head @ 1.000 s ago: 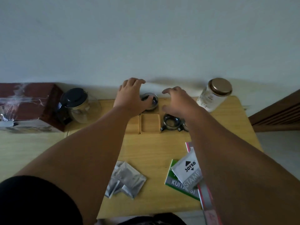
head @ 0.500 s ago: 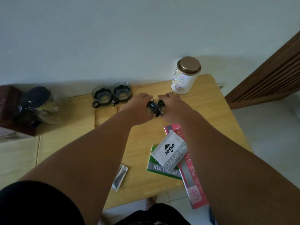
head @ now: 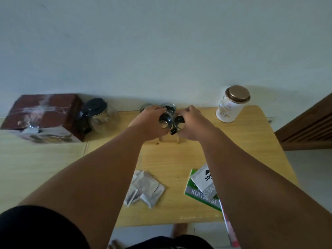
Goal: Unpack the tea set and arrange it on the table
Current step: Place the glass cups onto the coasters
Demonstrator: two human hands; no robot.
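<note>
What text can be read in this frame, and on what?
"JOY", cut off by the right forearm: white paper packet.
"STA", also cut off: same packet's grey band.
"KUITA...SI", partly covered: green booklet.
White canister with gold lid: print too small to read.
Reddish-brown cardboard box: blurred.

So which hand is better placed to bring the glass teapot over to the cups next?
Left, probably. The teapot stands left of the left hand, beside the box; the right hand would have to cross over. The left hand grips a cup, which it must put down first.
</note>
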